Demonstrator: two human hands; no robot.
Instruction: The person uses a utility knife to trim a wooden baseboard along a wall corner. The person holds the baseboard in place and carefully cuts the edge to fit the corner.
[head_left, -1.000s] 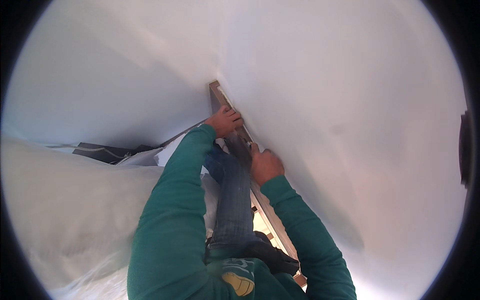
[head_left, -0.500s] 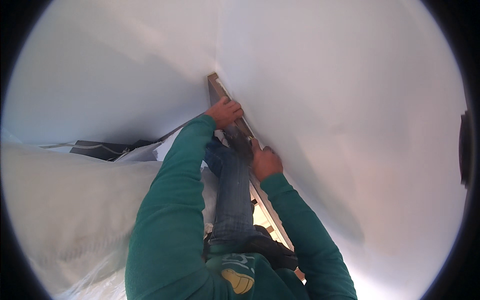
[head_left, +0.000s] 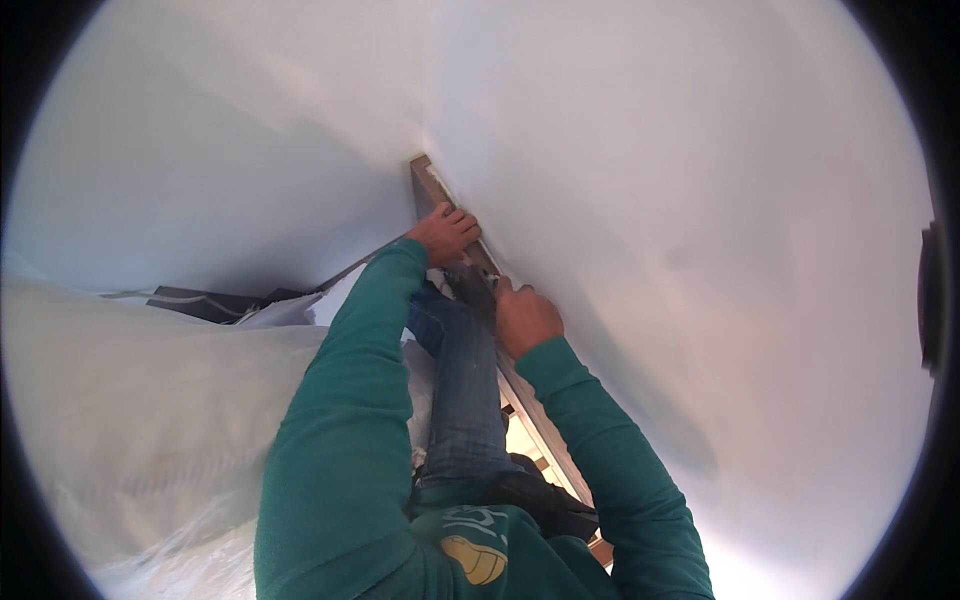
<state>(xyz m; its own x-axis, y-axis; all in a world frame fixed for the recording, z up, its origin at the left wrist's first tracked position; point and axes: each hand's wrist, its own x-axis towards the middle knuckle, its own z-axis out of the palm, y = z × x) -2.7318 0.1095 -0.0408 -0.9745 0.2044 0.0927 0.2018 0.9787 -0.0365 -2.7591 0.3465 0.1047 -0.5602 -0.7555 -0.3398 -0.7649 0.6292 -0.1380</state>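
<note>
A brown board (head_left: 426,185) with a pale strip along its top edge runs low against the right-hand wall (head_left: 700,250), its far end close to the corner. My left hand (head_left: 446,236) is closed over its upper edge, fingers bent toward the wall. Nearer to me, my right hand (head_left: 527,318) is closed beside the board's near part, thumb side toward the edge. Something small and pale shows at those fingertips, too small to name. Part of the board is hidden behind my hands and my jeans-covered leg (head_left: 465,390).
Another plain wall (head_left: 250,130) meets the right one at the corner. Whitish plastic sheeting (head_left: 170,400) drapes a bulky form at left. Behind it lie a dark flat piece (head_left: 205,303) and a pale cable (head_left: 180,297). A long strip (head_left: 545,430) follows the right wall's foot.
The view has shifted slightly. My right hand has moved a little toward my left hand along the board's edge. The left hand keeps its hold on the board.
</note>
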